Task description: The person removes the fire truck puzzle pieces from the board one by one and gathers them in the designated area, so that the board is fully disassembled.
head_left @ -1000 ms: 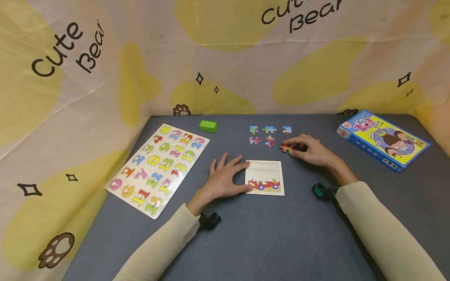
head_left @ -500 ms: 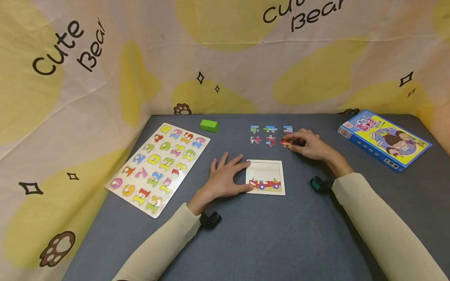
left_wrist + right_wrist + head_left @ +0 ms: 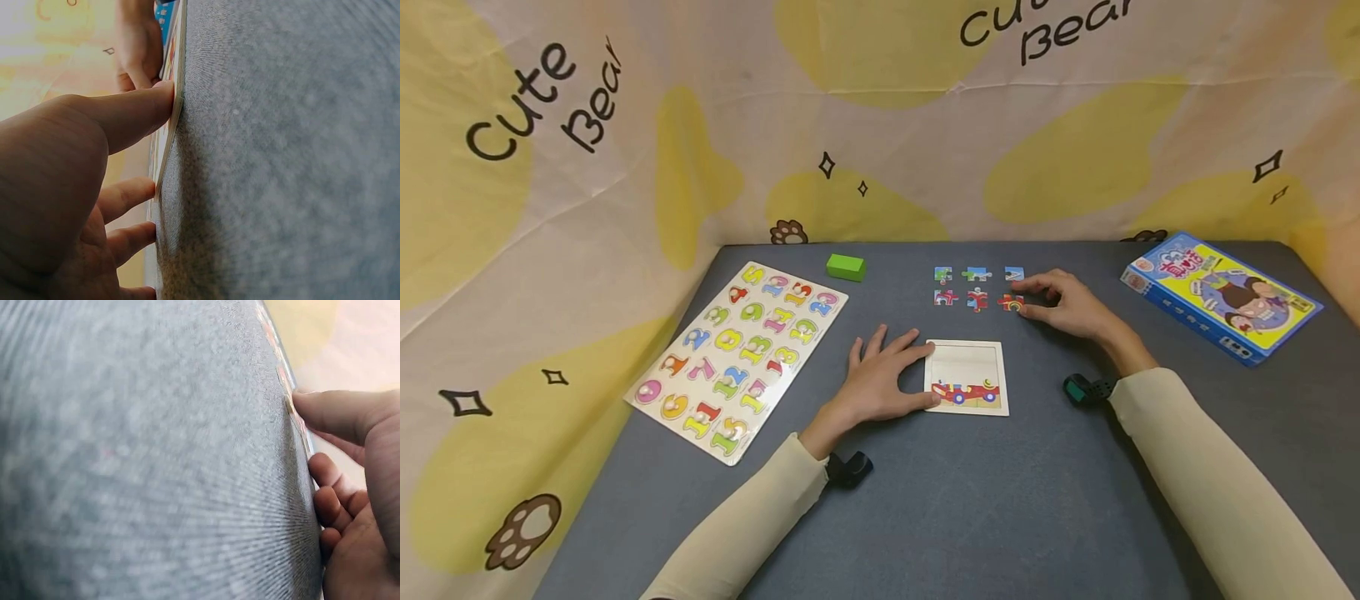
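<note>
In the head view my left hand (image 3: 880,383) is spread flat, its thumb and index finger resting on the left edge of a square puzzle frame (image 3: 967,343). A red vehicle picture fills the frame's lower strip; the upper part shows bare white. The left wrist view has the thumb on the frame's rim. My right hand (image 3: 1071,308) hovers low beside a red-and-yellow jigsaw piece (image 3: 1011,303) lying on the table, thumb at its right edge and index finger just above it. Several other jigsaw pieces (image 3: 977,274) lie in two rows to its left and behind it.
A number board (image 3: 786,379) with colourful digits lies on the left. Behind it sits a green block (image 3: 846,267). A blue-and-yellow box (image 3: 1221,300) lies at the right. A printed cloth (image 3: 880,125) rises behind the grey table (image 3: 955,508).
My right hand has carried the red-and-yellow piece back into line with the front row, then loosened its fingers from it. The left hand stays on the frame.
</note>
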Demonstrator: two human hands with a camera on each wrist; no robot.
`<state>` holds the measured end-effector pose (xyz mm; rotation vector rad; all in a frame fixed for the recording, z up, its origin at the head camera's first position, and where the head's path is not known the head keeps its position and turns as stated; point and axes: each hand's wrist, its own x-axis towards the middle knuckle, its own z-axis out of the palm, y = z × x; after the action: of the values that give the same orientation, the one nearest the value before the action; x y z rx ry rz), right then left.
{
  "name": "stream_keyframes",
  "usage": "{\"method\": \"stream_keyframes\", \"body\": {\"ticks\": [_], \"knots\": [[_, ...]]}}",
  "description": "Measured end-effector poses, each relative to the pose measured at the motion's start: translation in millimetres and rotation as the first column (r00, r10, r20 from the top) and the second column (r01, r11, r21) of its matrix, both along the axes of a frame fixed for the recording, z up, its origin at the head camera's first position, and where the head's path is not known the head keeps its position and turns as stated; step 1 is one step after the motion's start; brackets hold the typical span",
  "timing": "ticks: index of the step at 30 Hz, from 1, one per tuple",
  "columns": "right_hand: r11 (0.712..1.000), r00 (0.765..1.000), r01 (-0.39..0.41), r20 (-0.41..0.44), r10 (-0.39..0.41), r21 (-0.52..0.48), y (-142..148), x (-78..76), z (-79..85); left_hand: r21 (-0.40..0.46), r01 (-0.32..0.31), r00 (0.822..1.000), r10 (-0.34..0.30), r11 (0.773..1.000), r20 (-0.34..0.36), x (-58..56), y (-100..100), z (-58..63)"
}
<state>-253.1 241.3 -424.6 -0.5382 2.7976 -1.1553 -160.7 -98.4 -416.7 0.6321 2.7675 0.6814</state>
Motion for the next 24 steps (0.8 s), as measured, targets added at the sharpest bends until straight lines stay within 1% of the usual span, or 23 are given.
{"method": "stream_keyframes", "body": {"ticks": [3, 5, 13, 24], "knots": [[0.999, 0.999, 0.040, -0.005, -0.040, 0.021, 0.7, 0.0, -0.2, 0.001, 0.000, 1.000, 0.000, 1.000, -0.001, -0.1, 0.2, 0.7], [0.998, 0.999, 0.052, -0.007, -0.052, 0.032, -0.2, -0.3, 0.4, 0.003, -0.001, 1.000, 0.001, 1.000, 0.000, -0.4, 0.3, 0.7], [0.996, 0.997, 0.070, -0.020, -0.069, 0.052, -3.2, -1.4, 2.0, 0.004, -0.002, 1.000, 0.002, 1.000, 0.008, -1.3, 0.3, -0.9], [0.993, 0.995, 0.102, -0.023, -0.101, 0.060, -5.2, -1.9, 2.2, 0.005, -0.004, 1.000, 0.004, 1.000, 0.018, -0.1, 0.7, 1.7]]}}
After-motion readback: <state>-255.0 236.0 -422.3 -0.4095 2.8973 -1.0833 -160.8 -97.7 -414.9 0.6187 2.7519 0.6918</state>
